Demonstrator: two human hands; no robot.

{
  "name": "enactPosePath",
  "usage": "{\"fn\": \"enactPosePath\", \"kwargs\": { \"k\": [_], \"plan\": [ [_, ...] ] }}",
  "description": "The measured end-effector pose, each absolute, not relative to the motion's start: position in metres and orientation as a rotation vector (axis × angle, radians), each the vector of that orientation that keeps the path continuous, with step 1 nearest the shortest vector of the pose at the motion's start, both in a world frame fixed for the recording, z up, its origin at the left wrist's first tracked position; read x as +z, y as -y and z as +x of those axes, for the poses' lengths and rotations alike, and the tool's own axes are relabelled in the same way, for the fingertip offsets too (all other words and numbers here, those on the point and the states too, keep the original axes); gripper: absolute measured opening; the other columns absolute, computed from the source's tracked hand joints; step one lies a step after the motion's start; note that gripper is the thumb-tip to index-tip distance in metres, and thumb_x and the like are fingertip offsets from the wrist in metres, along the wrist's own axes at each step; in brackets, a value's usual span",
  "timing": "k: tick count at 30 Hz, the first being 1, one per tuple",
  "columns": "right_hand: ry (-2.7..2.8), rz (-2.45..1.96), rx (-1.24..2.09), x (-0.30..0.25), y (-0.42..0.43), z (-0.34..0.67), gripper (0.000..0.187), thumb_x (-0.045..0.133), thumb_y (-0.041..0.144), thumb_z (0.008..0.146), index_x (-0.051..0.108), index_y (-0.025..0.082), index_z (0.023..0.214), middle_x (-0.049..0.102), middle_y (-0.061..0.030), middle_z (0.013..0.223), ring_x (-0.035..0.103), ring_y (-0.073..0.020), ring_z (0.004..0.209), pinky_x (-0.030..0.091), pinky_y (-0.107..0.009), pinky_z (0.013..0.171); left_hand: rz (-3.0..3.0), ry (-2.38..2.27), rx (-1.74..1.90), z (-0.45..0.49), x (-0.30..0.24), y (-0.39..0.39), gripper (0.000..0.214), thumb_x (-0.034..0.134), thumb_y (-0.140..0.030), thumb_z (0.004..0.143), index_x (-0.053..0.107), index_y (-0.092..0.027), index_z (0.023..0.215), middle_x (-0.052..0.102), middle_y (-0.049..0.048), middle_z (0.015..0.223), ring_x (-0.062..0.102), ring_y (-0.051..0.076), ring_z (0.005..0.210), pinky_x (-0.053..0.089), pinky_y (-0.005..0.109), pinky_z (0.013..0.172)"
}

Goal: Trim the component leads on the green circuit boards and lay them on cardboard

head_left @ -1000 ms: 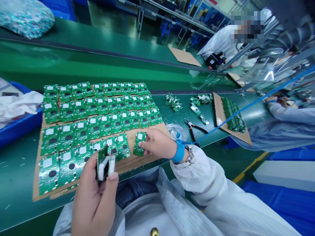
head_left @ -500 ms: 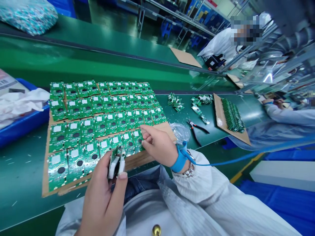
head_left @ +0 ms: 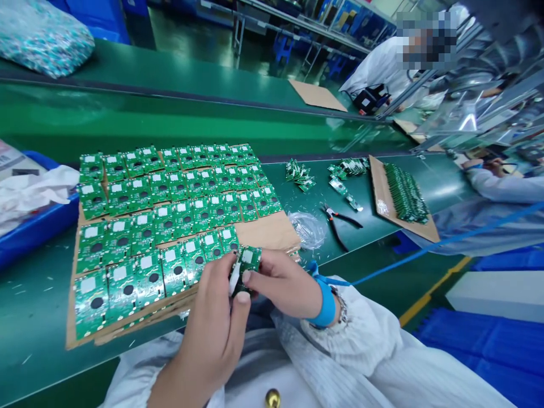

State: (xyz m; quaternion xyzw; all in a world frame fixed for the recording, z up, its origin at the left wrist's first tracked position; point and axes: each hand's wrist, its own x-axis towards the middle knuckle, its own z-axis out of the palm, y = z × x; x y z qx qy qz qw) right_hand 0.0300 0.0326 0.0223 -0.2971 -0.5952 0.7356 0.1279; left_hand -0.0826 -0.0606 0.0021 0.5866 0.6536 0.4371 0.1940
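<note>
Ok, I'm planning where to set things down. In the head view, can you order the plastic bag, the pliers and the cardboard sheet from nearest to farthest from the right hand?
1. Clear plastic bag: just beyond the right hand, on the belt.
2. Pliers: on the belt, right of the bag.
3. Cardboard sheet: farther right, holding narrow green boards.
</note>
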Motion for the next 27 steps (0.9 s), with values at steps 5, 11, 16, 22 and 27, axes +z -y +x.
{"fn": "enactPosePath", "kwargs": {
  "k": [5,11,16,22,27],
  "plan": [
    [1.995,-1.007,1.772,0.014,-0.063,0.039,0.011,0.052,0.026,0.08,0.045,0.019,0.077,0.041,0.0069,0.061,0.038,-0.0066,0.052,0.033,-0.02,0.048,1.286,-1.922,1.223,-0.079,0.003,0.062,0.035,0.035,-0.029,0.093,0.042,-0.018,0.124,0.057,0.0118,0.111,0.055,0.024,0.1,0.046,0.041,0.084],
    [2.42,-1.28,1.037,0.009,-0.088,0.032,0.008,0.055,0.019,0.074,0.05,0.018,0.08,0.048,0.0049,0.061,0.045,-0.0101,0.056,0.035,-0.023,0.054,1.268,-2.058,1.225,-0.082,0.002,0.068,0.033,0.039,-0.028,0.091,0.045,-0.017,0.121,0.06,0.0112,0.109,0.057,0.025,0.101,0.046,0.04,0.085],
    [2.559,-1.297,0.674,0.016,-0.083,0.039,0.021,0.052,0.022,0.076,0.062,0.016,0.094,0.062,-0.0026,0.071,0.056,-0.0154,0.062,0.041,-0.026,0.059,1.549,-2.103,1.162,-0.093,0.003,0.084,0.032,0.039,-0.016,0.09,0.041,-0.019,0.122,0.06,0.009,0.104,0.059,0.02,0.095,0.048,0.031,0.079],
    [2.562,-1.301,0.674,0.014,-0.079,0.045,0.033,0.05,0.025,0.076,0.064,0.015,0.104,0.068,-0.0045,0.073,0.062,-0.0182,0.062,0.045,-0.029,0.059,1.237,-2.639,1.119,-0.112,0.015,0.117,0.022,0.041,-0.022,0.089,0.051,-0.017,0.107,0.06,0.0063,0.089,0.06,0.019,0.078,0.047,0.03,0.069],
    [2.5,-1.258,0.745,0.016,-0.071,0.037,0.031,0.05,0.023,0.077,0.064,0.016,0.104,0.069,-0.0022,0.071,0.062,-0.0157,0.06,0.048,-0.028,0.062,0.51,-3.003,0.92,-0.138,0.016,0.134,0.036,0.041,-0.039,0.089,0.056,-0.019,0.114,0.06,0.0101,0.102,0.059,0.03,0.094,0.046,0.046,0.082]
  ]
}}
